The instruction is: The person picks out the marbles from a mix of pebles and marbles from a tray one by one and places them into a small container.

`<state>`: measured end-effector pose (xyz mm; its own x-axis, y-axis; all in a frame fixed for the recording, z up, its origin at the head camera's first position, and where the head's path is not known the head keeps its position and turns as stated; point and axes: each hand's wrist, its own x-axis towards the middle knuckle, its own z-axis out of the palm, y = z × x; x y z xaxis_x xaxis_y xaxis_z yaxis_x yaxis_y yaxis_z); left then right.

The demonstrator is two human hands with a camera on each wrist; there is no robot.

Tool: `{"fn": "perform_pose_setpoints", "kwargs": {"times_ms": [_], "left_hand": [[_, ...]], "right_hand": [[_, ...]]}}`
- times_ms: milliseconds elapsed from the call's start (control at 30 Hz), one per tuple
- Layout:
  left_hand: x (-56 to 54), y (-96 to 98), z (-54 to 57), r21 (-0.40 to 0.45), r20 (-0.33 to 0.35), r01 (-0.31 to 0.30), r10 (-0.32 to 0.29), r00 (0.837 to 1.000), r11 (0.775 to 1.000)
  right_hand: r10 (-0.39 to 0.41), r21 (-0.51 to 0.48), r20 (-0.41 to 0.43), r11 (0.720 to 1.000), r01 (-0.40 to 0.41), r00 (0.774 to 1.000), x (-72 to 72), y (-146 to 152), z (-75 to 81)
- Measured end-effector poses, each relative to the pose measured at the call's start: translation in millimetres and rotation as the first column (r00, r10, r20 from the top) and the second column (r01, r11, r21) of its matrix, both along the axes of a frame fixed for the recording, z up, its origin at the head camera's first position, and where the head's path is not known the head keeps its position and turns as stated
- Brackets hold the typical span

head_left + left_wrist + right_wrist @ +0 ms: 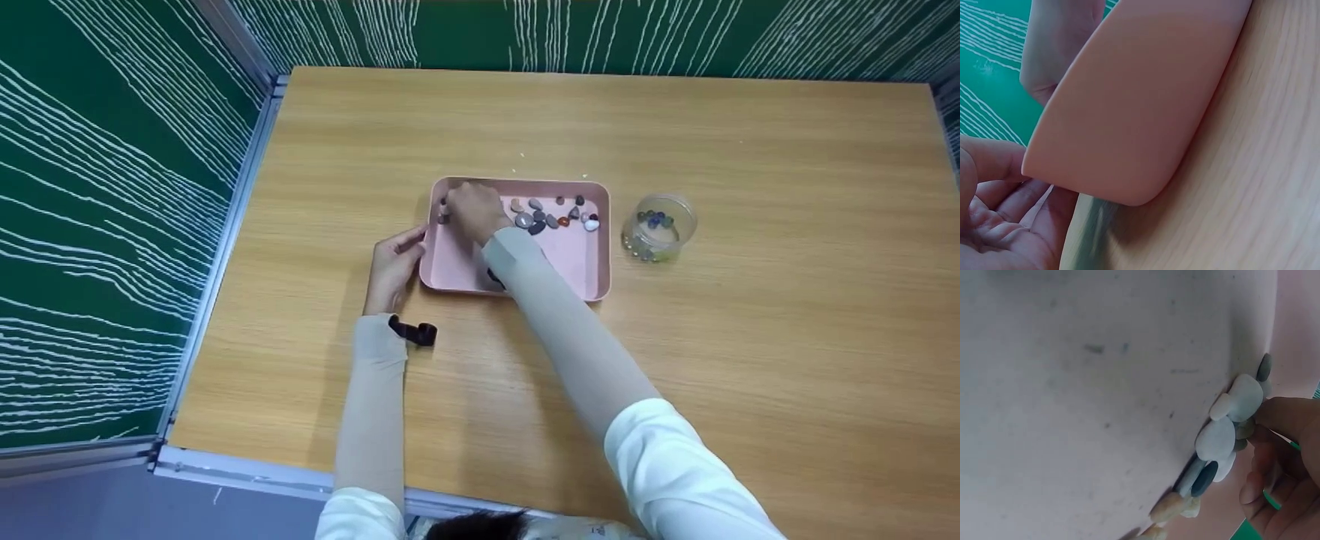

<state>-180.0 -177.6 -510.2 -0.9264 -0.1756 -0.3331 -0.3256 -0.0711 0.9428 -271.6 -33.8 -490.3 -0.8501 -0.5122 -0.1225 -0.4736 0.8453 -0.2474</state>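
The pink tray (555, 277) lies on the table with several pebbles (523, 220) along its far side. My right hand (480, 210) reaches into its far left part. In the right wrist view, the thumb and forefinger of that hand (1292, 461) pinch a small greenish pebble (1245, 429), in among white pebbles (1216, 439) and a dark one (1204, 479) that lie by the tray wall. My left hand (391, 270) touches the outside of the tray's left wall with its fingers, seen close at the rim (1044, 121) in the left wrist view.
Right of the tray stands a clear round container (679, 206) with blue and pale glass marbles (655, 220). White-lined green panels (97, 225) border the table (787, 300) at the left and back. A black strap (414, 332) hangs at my left wrist.
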Motion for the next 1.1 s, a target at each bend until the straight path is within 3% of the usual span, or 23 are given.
{"fn": "perform_pose_setpoints", "kwargs": {"times_ms": [400, 633, 833, 1100], "left_hand": [[-2.2, 2.3, 2.0, 0.006, 0.053, 0.004, -0.004, 0.999, 1.0], [-1.4, 1.8, 1.8, -0.014, 0.034, 0.001, 0.0, 0.999, 1.0], [-0.4, 1.2, 1.3, -0.027, 0.007, -0.005, 0.005, 1.0, 1.0], [1.2, 2.3, 2.9, -0.004, 0.041, -0.013, 0.013, 0.999, 1.0]], "right_hand": [[0.019, -0.054, -0.007, 0.998, -0.019, 1.0, 3.6, 18.3, 14.2], [0.003, -0.105, -0.01, 0.995, -0.004, 1.0, 4.3, 26.4, 24.8], [-0.001, -0.173, -0.007, 0.985, -0.001, 1.0, 6.4, 40.3, 39.0], [0.001, -0.194, -0.02, 0.981, -0.004, 1.0, 11.7, 63.3, 60.0]]}}
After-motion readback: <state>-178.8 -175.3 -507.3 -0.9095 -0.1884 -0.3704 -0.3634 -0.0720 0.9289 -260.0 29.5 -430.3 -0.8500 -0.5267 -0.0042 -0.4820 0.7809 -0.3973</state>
